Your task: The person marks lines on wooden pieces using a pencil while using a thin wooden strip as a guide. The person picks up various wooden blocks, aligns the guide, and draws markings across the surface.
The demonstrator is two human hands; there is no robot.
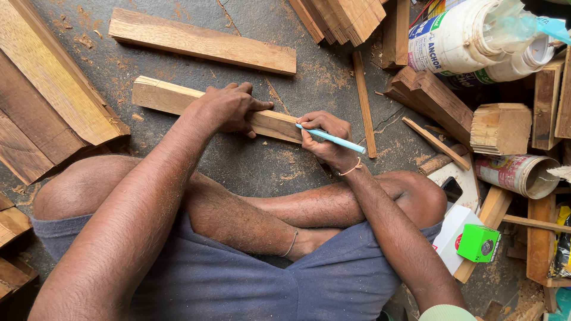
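I'm pinning a rough-sawn, matt wooden batten [217,110] under my left hand [229,107], my right hand [324,139] gripping a smooth pale-blue plastic pen [333,139], gritty grey concrete floor [256,160] lying dusted with sawdust, glossy white plastic jars [464,38] gleaming nearby.

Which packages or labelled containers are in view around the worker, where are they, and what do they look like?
White jar: top right, lying on its side, blue and green label.
Tin can: right, lying on its side, open mouth, pink and pale label.
Green box: lower right, small cube, dark round mark, on a white box.
Yellow-black packet: right edge, partly cut off.
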